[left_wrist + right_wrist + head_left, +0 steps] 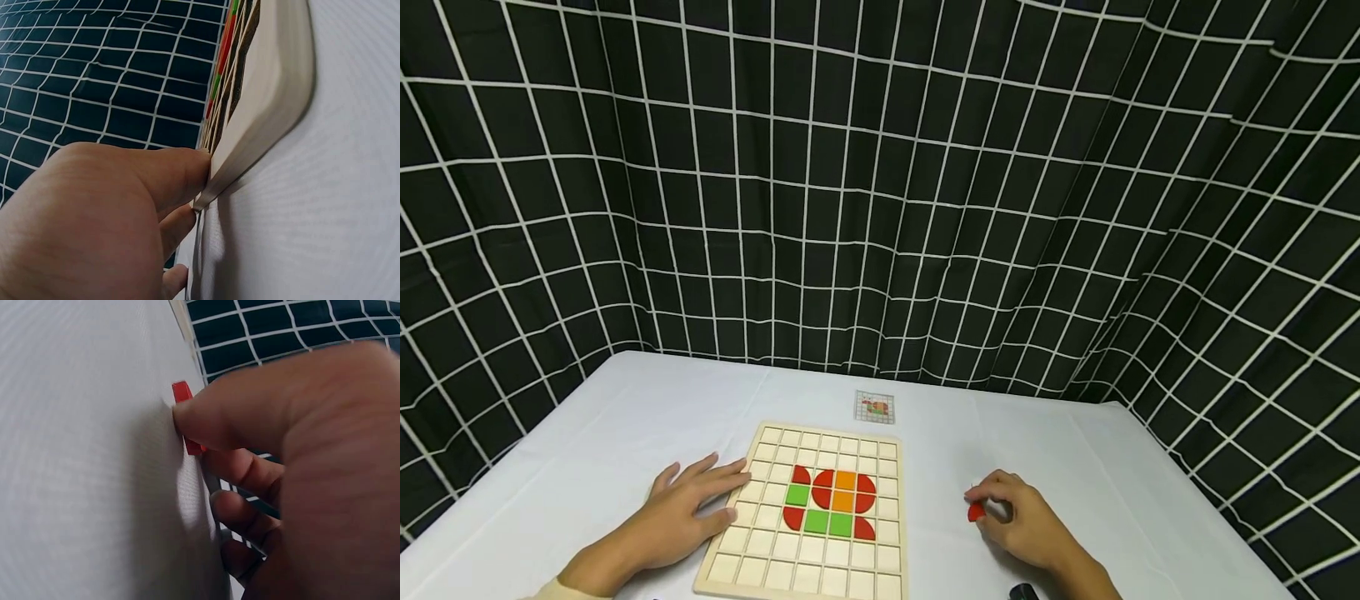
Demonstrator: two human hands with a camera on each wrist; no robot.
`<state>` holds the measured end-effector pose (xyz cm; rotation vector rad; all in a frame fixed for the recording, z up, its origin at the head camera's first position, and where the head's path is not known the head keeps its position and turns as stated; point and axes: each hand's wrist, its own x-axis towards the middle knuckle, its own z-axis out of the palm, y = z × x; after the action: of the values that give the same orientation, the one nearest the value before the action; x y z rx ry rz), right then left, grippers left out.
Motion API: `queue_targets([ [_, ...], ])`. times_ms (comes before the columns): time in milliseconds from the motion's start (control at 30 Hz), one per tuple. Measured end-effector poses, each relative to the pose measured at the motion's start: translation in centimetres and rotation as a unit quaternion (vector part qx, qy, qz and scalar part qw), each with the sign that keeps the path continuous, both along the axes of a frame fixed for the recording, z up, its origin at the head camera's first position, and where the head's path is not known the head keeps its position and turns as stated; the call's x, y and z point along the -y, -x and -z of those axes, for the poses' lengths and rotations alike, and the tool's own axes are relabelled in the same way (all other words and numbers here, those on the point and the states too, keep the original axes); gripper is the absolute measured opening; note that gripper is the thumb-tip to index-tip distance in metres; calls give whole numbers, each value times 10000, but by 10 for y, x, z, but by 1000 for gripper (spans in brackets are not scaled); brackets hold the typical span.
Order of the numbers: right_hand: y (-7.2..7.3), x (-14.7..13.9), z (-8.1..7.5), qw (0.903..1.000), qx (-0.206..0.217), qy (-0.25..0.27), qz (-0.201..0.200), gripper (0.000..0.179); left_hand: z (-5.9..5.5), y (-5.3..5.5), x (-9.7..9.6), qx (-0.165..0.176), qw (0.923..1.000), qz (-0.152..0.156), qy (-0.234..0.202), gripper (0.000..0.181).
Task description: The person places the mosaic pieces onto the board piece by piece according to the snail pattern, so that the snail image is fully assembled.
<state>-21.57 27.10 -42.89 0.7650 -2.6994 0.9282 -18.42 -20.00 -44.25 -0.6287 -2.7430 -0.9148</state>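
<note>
A wooden grid board (782, 546) lies on the table, bearing red quarter-round tiles (865, 529), green square tiles (816, 522) and orange square tiles (844, 502) near its middle. My left hand (681, 512) rests along the board's left edge with fingers spread. In the left wrist view, its thumb (178, 175) touches the board's pale side. To the right of the board, my right hand (1018, 517) pinches a small red tile (976, 511) between thumb and fingers, close over the white cloth. The right wrist view shows this red tile (181, 391) edge-on, partly hidden by the thumb.
Beyond the board's far edge lies a small picture card (875, 407) with a coloured figure on a grid. A black object (1023, 592) shows at the bottom, near my right wrist. A black curtain (850, 208) with white grid lines surrounds the white-covered table (647, 400).
</note>
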Motion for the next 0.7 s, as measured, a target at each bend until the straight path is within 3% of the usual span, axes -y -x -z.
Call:
queue_targets([
  [167, 1, 1, 1, 9999, -72, -43, 81, 15, 1, 0, 0, -53, 10000, 21, -43, 39],
  [700, 0, 10, -3, 9988, 11, -161, 472, 12, 2, -1, 1, -136, 9999, 39, -8, 39],
])
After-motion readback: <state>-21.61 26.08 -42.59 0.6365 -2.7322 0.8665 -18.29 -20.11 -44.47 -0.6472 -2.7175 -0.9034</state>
